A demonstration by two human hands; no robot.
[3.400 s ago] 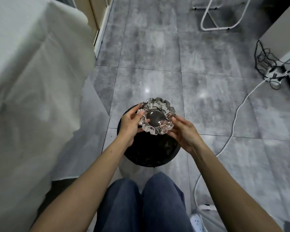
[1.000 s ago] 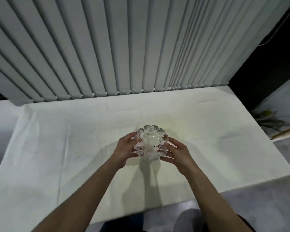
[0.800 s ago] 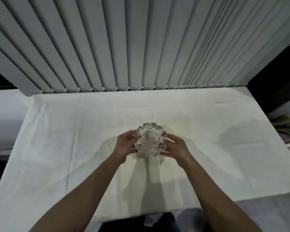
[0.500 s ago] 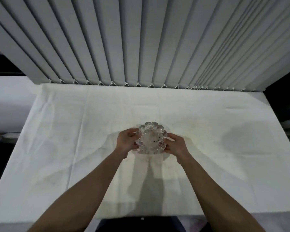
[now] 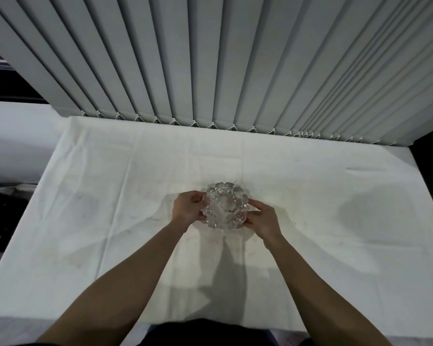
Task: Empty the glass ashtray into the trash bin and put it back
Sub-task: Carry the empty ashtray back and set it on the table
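White cloth-covered bench [image 5: 310,196] beneath grey vertical blinds [image 5: 210,58], glass ashtray [image 5: 225,205] at mid-bench, left hand [image 5: 188,210] and right hand [image 5: 264,222] at its sides, fingers clamped on the scalloped rim, contact with cloth unclear

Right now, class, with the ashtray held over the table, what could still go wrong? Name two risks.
1. The glass ashtray is pinched only at its rim by the left hand and right hand; it could slip and chip.
2. The wrinkled white cloth might let it settle tilted or slide.
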